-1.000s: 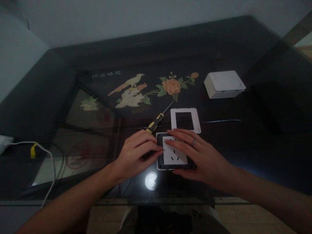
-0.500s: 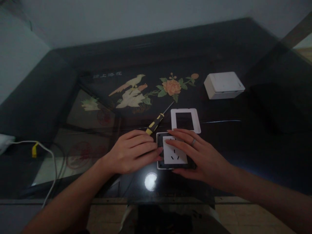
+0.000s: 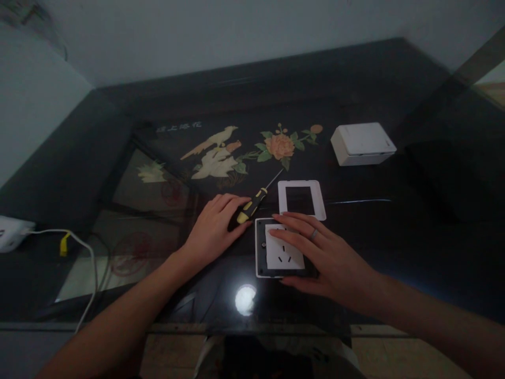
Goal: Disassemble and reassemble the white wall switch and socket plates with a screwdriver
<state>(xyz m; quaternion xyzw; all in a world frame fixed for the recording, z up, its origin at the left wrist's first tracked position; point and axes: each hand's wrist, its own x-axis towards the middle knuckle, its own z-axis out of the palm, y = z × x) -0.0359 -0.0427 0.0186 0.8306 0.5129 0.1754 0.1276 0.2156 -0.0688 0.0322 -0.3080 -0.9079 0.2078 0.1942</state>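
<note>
A wall socket (image 3: 284, 258) with a white face and dark surround lies on the dark glossy table. My right hand (image 3: 323, 252) grips it from the right, fingers over its far edge and face, thumb along the near edge. One screw shows at the socket's left side; its right side is hidden under the hand. My left hand (image 3: 216, 223) is open, with thumb and fingers parted around the handle end of a yellow and black screwdriver (image 3: 253, 205). The screwdriver rests flat, its tip pointing away to the right. Beyond the socket lies a white cover frame (image 3: 319, 199).
A white box (image 3: 363, 143) stands at the right rear of the table (image 3: 394, 252). On the left, a white power strip (image 3: 13, 234) has a white cable (image 3: 94, 263) running down to the front edge. Flower and bird pictures decorate the tabletop.
My left hand has come off the socket's left edge and shifted to the screwdriver handle, its fingers spreading. My right hand stays on the socket. The view has tilted slightly.
</note>
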